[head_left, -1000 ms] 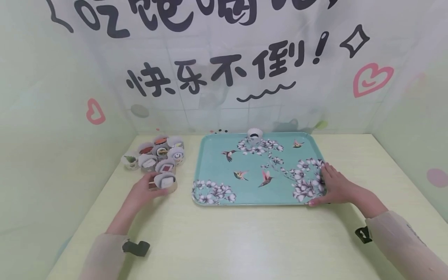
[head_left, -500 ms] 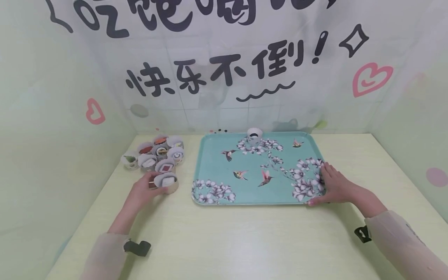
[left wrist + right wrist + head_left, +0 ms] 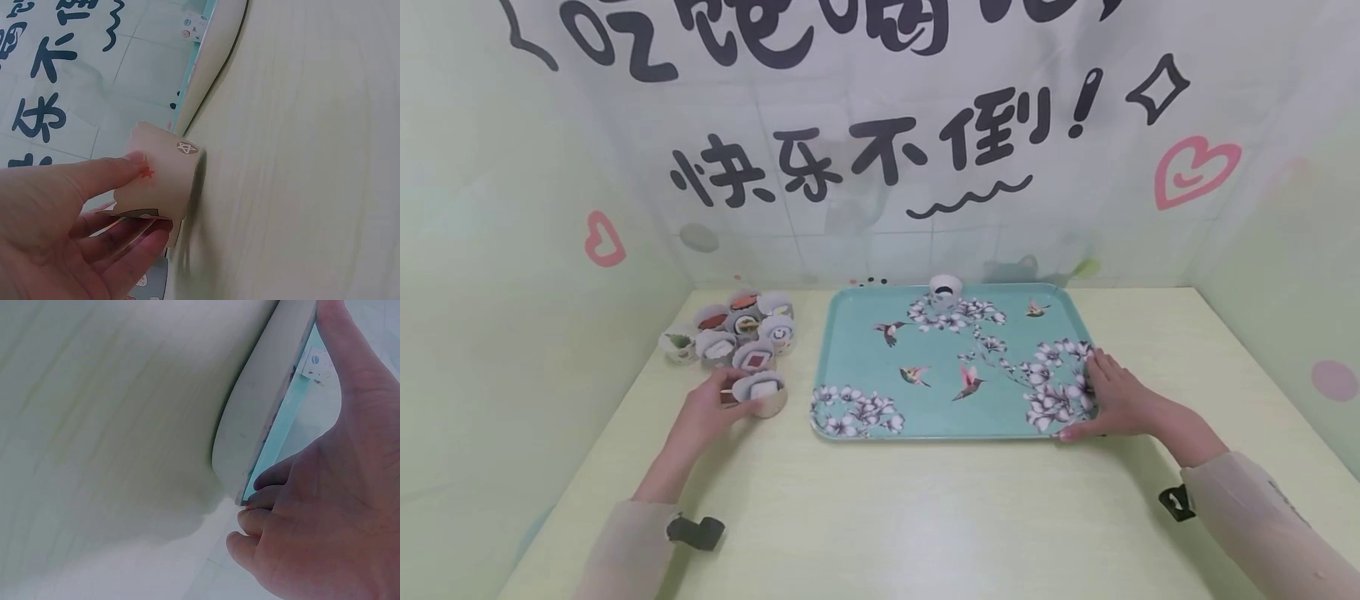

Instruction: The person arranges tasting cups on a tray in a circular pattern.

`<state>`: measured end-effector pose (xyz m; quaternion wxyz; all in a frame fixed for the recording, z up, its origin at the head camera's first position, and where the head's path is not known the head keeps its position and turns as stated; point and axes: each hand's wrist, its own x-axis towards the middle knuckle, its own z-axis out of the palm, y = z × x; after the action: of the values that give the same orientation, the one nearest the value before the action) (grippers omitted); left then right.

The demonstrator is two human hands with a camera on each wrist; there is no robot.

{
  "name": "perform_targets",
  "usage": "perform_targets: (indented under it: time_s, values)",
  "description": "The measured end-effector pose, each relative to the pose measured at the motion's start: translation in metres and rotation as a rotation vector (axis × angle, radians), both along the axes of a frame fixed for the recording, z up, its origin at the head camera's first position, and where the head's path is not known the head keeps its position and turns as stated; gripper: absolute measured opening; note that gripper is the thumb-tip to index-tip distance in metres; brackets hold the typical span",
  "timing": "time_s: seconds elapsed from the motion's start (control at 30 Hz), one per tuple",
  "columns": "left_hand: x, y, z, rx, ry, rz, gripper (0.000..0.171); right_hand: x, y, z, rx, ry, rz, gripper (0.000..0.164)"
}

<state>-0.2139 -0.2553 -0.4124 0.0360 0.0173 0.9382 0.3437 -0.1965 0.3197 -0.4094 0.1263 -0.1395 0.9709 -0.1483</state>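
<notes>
My left hand [image 3: 706, 410] pinches a small paper baking cup [image 3: 769, 403] between thumb and fingers, at the front of a cluster of similar cups. A white block shows inside it. In the left wrist view the cup [image 3: 159, 175] is beige with a red star print, and its base is close to the table. My right hand [image 3: 1126, 403] rests at the front right corner of a turquoise flowered tray [image 3: 857, 358], fingers on the right rim and thumb along the front edge. The right wrist view shows that hand [image 3: 325, 500] against the tray's rim.
Several paper cups [image 3: 717, 346] with varied small items in them stand close together left of the tray. One more white cup [image 3: 946, 288] stands at the tray's back edge. Printed wall sheets enclose the pale table [image 3: 925, 517] at the back and sides.
My left hand and the paper cup have shifted slightly to the right, away from the cluster. My right hand and the tray look about the same.
</notes>
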Motion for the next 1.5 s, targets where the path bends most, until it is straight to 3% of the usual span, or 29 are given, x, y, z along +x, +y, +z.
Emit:
perform_targets:
  time_s: [0.7,1.27,1.5]
  values:
    - [0.002,0.016,0.019,-0.028,0.091,-0.036,0.055,-0.001,0.0,0.002,-0.003,0.006,0.007,0.134]
    - [-0.009,0.039,0.034,0.042,0.12,-0.094,0.054,0.001,0.001,-0.002,0.002,0.013,0.005,0.133]
    - [-0.017,0.052,0.04,0.017,0.106,-0.087,0.053,0.0,0.001,-0.001,0.004,0.011,0.004,0.133]
